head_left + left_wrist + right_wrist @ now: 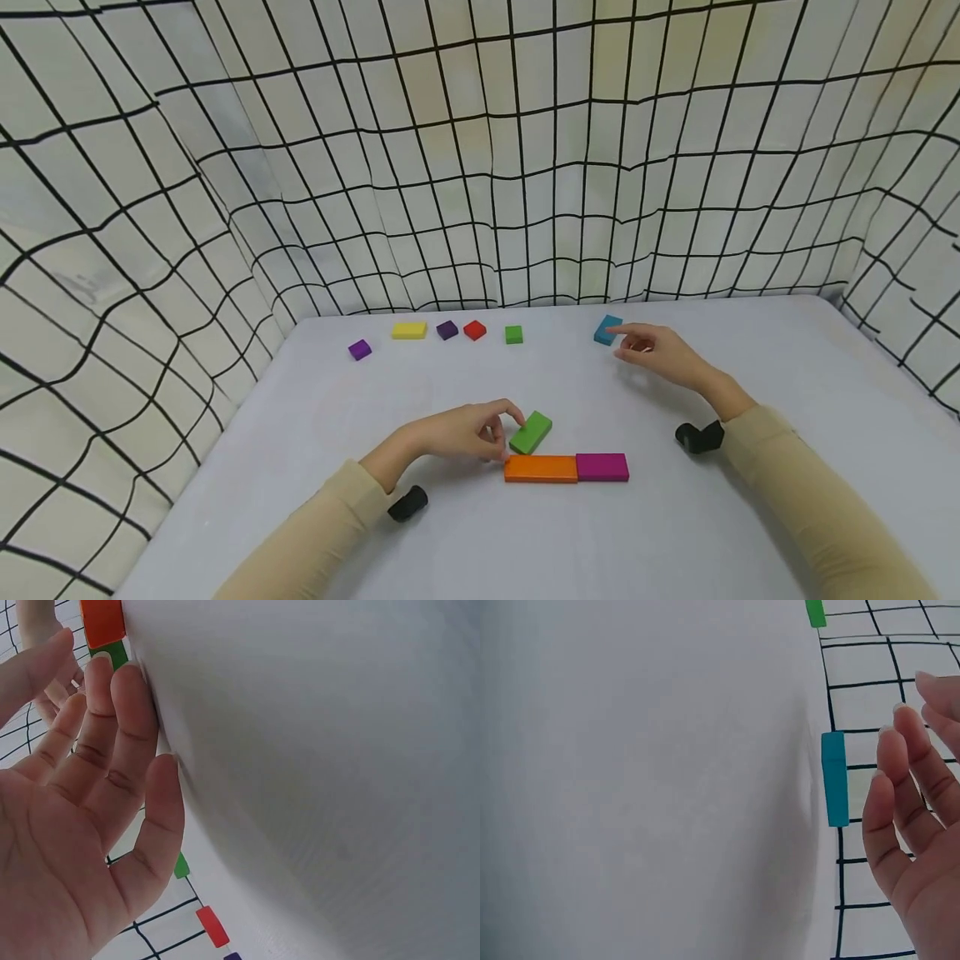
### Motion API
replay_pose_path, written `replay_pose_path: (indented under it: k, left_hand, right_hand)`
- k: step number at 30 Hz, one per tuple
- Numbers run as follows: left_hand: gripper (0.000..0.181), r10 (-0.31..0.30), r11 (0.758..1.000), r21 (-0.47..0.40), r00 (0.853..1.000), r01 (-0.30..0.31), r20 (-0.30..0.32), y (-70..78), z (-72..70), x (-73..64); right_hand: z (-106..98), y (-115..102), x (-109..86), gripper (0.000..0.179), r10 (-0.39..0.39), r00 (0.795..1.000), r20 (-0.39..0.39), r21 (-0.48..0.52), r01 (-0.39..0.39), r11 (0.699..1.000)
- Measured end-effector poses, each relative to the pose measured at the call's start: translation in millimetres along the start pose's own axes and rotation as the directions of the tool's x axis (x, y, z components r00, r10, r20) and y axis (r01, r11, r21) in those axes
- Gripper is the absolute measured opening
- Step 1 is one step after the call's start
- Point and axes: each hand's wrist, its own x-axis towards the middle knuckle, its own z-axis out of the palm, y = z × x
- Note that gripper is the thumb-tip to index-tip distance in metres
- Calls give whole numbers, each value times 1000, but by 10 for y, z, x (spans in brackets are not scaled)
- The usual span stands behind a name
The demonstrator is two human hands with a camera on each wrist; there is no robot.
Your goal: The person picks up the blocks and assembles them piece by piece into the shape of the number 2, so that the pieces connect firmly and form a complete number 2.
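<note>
My left hand (461, 433) is beside a green rectangular block (531, 432) that lies at a slant, its index fingertip right at the block's near left side. Its thumb tip is by the left end of an orange block (541, 469), which sits end to end with a magenta block (603, 467). In the left wrist view the fingers (131, 724) are loosely bent, with nothing inside the palm. Farther off, my right hand (660, 354) reaches over the table to a blue block (607, 330); the index fingertip overlaps it in the head view. The right wrist view has these fingers (881, 802) relaxed beside the block.
Along the back of the white table (300, 533) lie a purple block (360, 350), a yellow one (408, 331), a dark purple one (447, 330), a red one (475, 331) and a small green one (513, 334). A black-grid net over white cloth (525, 192) rises behind and at both sides.
</note>
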Motion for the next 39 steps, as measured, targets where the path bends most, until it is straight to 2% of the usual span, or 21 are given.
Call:
replay_pose_path:
  k: [7, 13, 17, 23, 29, 34, 39]
  left_hand:
    - [41, -2, 1000, 10, 1000, 2, 8, -8, 4, 28]
    - [41, -22, 1000, 17, 1000, 21, 14, -5, 6, 48]
    - [41, -32, 999, 10, 999, 31, 13, -1, 4, 57]
    - [41, -57, 998, 0, 998, 57, 11, -3, 1, 56]
    - [40, -60, 998, 6, 998, 60, 16, -5, 2, 62]
    - [40, -42, 999, 6, 999, 41, 17, 7, -8, 56]
    - [41, -52, 999, -11, 999, 52, 16, -5, -2, 59]
  right_hand:
    - [-29, 111, 174, 49, 100, 995, 18, 32, -101, 994]
    - [-32, 191, 314, 53, 162, 987, 1, 43, -162, 986]
    - [-38, 204, 380, 57, 217, 976, 1, 33, -217, 976]
    - [-56, 179, 447, 65, 302, 952, 54, 8, -303, 953]
    - [-75, 154, 465, 73, 316, 944, 100, -21, -315, 949]
    - [-71, 157, 488, 75, 319, 942, 104, -48, -315, 948]
    - [-44, 168, 514, 74, 327, 941, 92, -70, -321, 944]
